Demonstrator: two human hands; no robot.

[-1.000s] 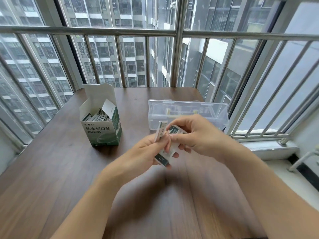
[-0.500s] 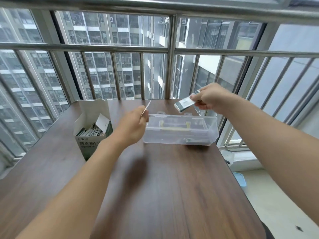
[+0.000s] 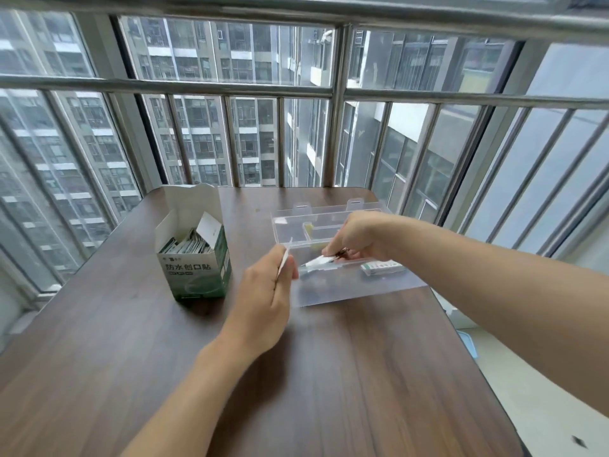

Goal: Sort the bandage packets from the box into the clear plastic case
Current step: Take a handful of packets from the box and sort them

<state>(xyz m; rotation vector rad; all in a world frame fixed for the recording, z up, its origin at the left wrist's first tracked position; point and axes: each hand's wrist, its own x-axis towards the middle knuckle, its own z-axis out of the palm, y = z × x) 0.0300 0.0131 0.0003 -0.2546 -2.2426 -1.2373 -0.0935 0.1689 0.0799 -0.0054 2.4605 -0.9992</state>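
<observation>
We are placing bandages: our right hand (image 3: 357, 240) is pinching a thin white bandage packet (image 3: 318, 260) and lowering it into the open clear plastic case (image 3: 329, 293) on the dark wood-grain table (image 3: 329, 374), where one green-and-white packet (image 3: 382, 267) is already lying near the right end. Our left hand (image 3: 267, 301) is gripping another thin white packet edge-on (image 3: 283, 263) just beside the case's near left corner. Next, we judge, the right grip is needing to release inside a compartment, while many packets are waiting in the green-and-white cardboard box (image 3: 194, 258).
</observation>
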